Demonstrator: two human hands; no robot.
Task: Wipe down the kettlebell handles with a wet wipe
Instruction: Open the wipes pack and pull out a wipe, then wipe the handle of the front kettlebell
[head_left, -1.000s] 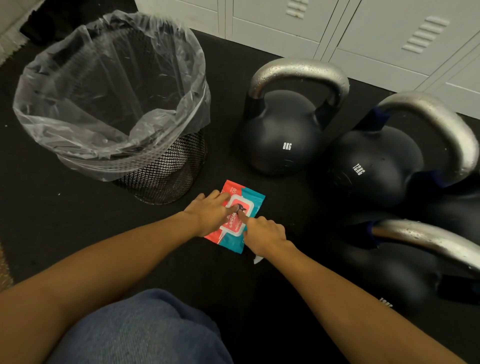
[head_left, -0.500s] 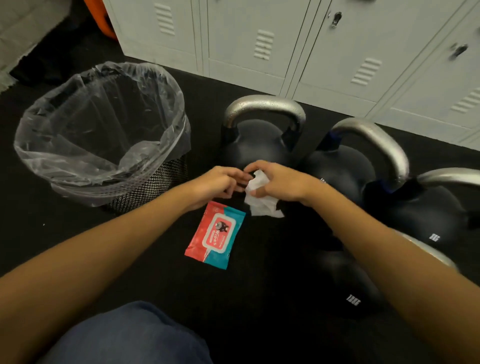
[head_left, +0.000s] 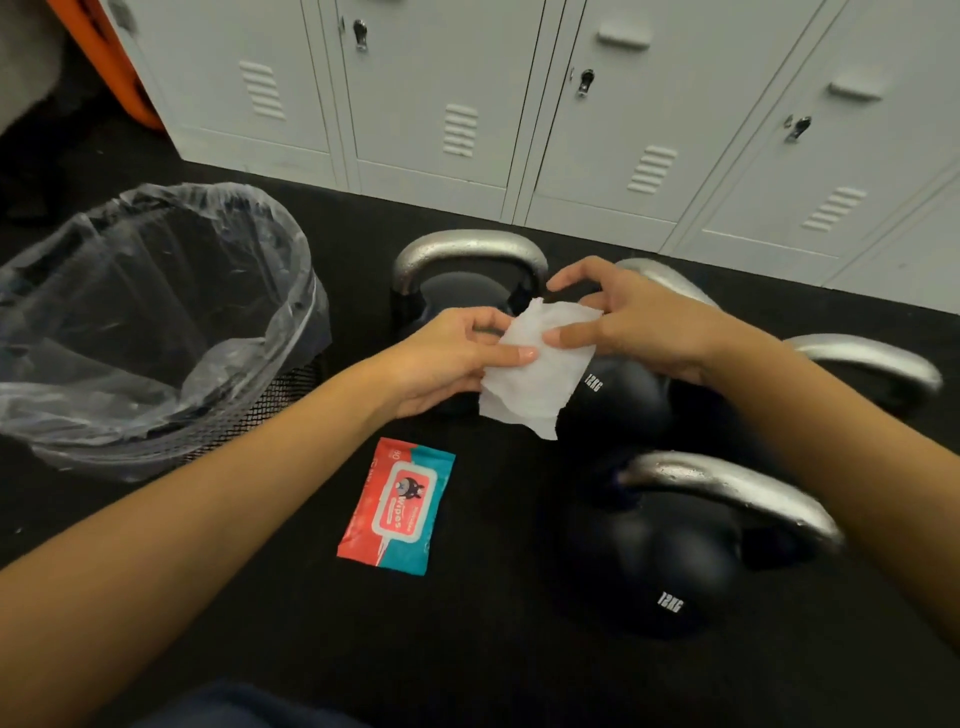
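Wet wipe between pinching fingers

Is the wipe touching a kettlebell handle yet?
No, both hands hold the wipe spread in the air, in front of the kettlebells.

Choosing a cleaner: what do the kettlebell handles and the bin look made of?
Handles: bare metal, probably steel, silvery with a pitted, glinting sheen; the bells' bodies look matte black-coated. Bin: black wire mesh, likely metal, lined with a clear, crinkled plastic bag.

White wet wipe half-unfolded above four black kettlebells' upright silver handles.
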